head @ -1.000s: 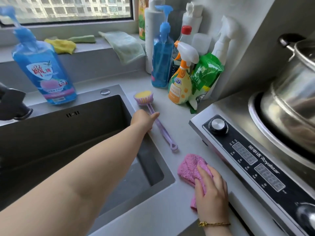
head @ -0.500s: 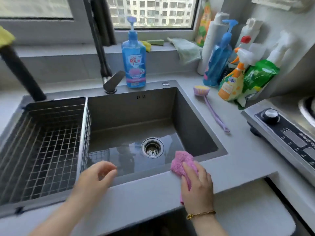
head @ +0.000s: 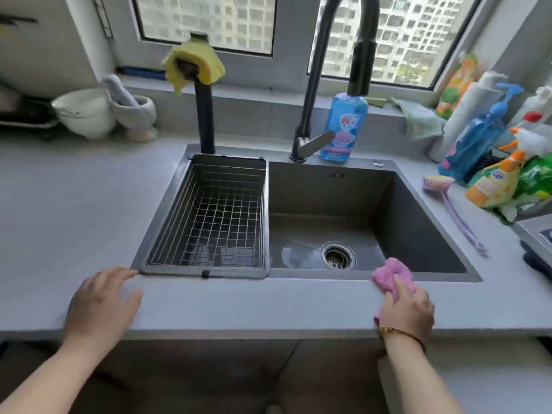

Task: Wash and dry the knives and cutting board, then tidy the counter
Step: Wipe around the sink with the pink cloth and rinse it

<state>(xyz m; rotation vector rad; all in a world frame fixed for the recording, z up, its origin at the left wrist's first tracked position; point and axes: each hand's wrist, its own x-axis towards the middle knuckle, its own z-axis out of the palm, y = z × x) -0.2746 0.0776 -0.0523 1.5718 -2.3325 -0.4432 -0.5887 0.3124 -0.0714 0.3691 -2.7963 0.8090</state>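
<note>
My right hand (head: 407, 306) presses a pink cloth (head: 388, 274) onto the grey counter (head: 239, 306) at the front rim of the dark sink (head: 424, 234), near its right end. My left hand (head: 101, 303) rests flat and open on the counter in front of the sink's left corner, holding nothing. A wire drain basket (head: 209, 216) fills the left part of the sink and holds nothing. No knives or cutting board are in view.
A black faucet (head: 316, 85) arches over the basin beside a blue soap bottle (head: 343, 130). A purple brush (head: 454, 210) lies right of the sink, next to several spray bottles (head: 493, 180). A mortar (head: 134, 112) and a white bowl (head: 83, 112) stand back left. A yellow cloth (head: 194, 64) hangs on a black post.
My view swung left from the stove to the whole sink. My left hand left the purple brush and came down on the front counter. My right hand slid the pink cloth leftward along the counter.
</note>
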